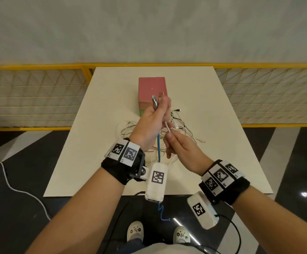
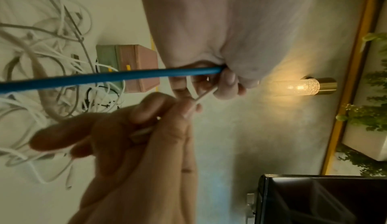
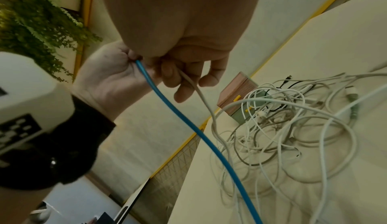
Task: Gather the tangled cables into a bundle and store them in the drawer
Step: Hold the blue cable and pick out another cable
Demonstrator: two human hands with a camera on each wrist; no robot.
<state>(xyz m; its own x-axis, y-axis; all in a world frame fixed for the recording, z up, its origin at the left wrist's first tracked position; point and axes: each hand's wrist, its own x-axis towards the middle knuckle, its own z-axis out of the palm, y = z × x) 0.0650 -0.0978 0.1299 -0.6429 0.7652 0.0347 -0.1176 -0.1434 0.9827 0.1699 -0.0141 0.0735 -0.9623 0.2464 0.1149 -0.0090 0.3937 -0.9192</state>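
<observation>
Over the white table (image 1: 94, 143), my left hand (image 1: 160, 109) is raised and grips a blue cable (image 1: 159, 149) just below its silver plug (image 1: 154, 103). The blue cable (image 2: 104, 77) hangs from the fist down past the table's front edge. Just below, my right hand (image 1: 169, 138) pinches a thin white cable (image 1: 167, 127) that also runs up into the left fist. In the right wrist view this white cable (image 3: 201, 95) drops into the tangle of white, grey and black cables (image 3: 282, 128) on the table. Behind the tangle (image 1: 182, 123) stands the small pink drawer box (image 1: 152, 88), its drawers closed.
A yellow-framed mesh fence (image 1: 30, 99) runs behind and beside the table. A white cord (image 1: 11, 186) trails over the dark floor at the left. My feet (image 1: 135, 233) are at the table's near edge. A lit wall lamp (image 2: 303, 86) and plants (image 3: 31, 20) are off to the side.
</observation>
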